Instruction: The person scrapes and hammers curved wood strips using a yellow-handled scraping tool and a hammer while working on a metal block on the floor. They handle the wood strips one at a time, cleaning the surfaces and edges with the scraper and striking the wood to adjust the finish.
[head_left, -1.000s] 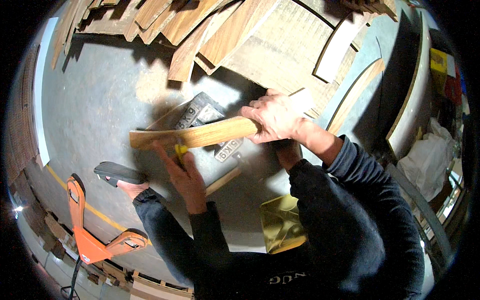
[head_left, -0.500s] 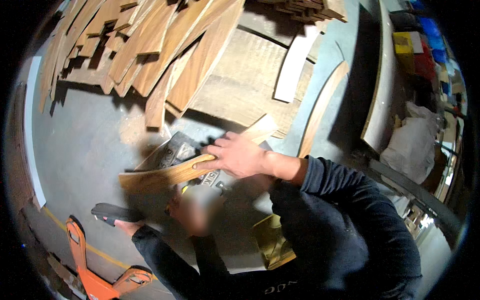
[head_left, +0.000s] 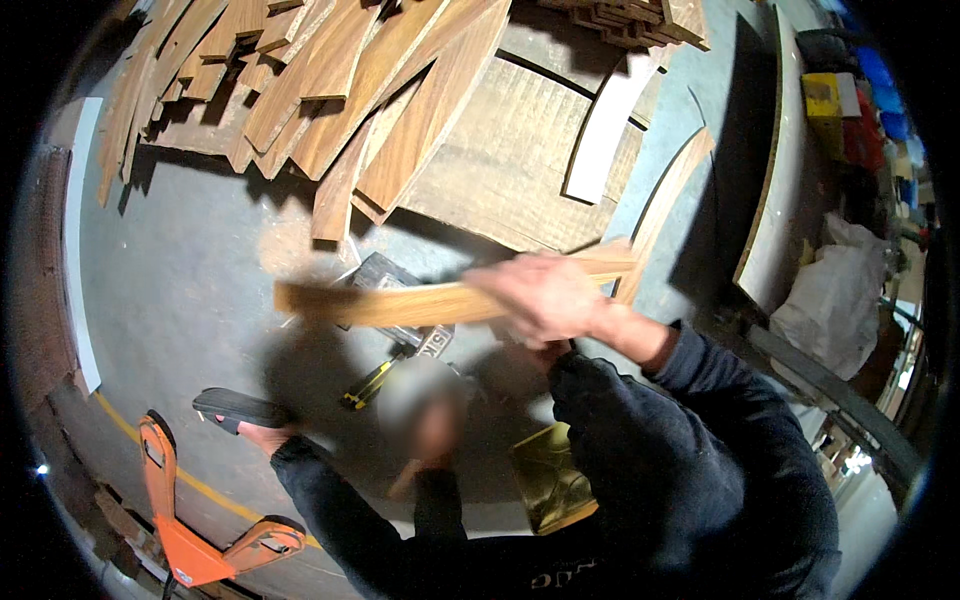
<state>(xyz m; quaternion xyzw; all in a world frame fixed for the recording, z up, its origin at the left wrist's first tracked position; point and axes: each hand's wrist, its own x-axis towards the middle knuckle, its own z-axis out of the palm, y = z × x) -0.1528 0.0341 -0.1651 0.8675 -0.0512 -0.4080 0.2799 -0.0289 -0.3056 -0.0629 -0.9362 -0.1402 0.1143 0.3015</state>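
Note:
A curved wooden strip, blurred at its left end, is held crosswise above the floor. My right hand is wrapped over its right part, the fingers smeared by motion. Below that hand, a little of my left hand shows at the end of its dark sleeve; its fingers are hidden. Under the strip lies a black and silver metal tool, partly covered. A slim yellow-and-black tool lies on the floor nearby.
Wooden boards are piled at the far left on brown sheeting. A pale strip and another curved strip lie at the far right. An orange pallet jack stands near left; a white sack sits at right.
The strip has moved right and a little away from me, with my right hand on it. More of the yellow-and-black tool now shows. The view has shifted slightly.

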